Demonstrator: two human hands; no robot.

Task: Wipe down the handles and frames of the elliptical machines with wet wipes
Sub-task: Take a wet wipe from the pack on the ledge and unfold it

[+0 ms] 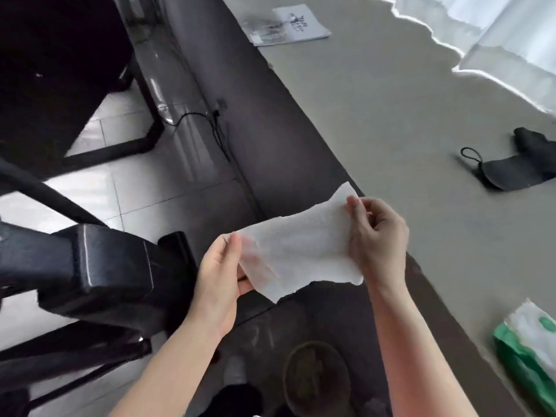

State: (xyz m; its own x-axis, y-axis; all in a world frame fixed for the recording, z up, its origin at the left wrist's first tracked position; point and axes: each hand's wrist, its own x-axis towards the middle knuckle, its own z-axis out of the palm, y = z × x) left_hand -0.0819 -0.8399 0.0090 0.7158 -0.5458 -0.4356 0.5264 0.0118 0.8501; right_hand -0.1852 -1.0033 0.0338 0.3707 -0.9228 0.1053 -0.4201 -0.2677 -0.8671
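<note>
On the far left stands a big black shiny exercise machine frame (99, 266) on pale floor tiles (99, 188). Next to it, the left hand (221, 284) pinches the left edge of a thin white wet wipe (298, 251), thumb on top and fingers underneath. The wipe is stretched flat in the air between both hands, above the edge of a long grey counter (406, 121). The right hand (377, 236) pinches the wipe's right edge with curled fingers. Further right, a black face mask (508, 173) lies on the counter. A green and white wipes pack (529, 350) sits near the right edge.
</note>
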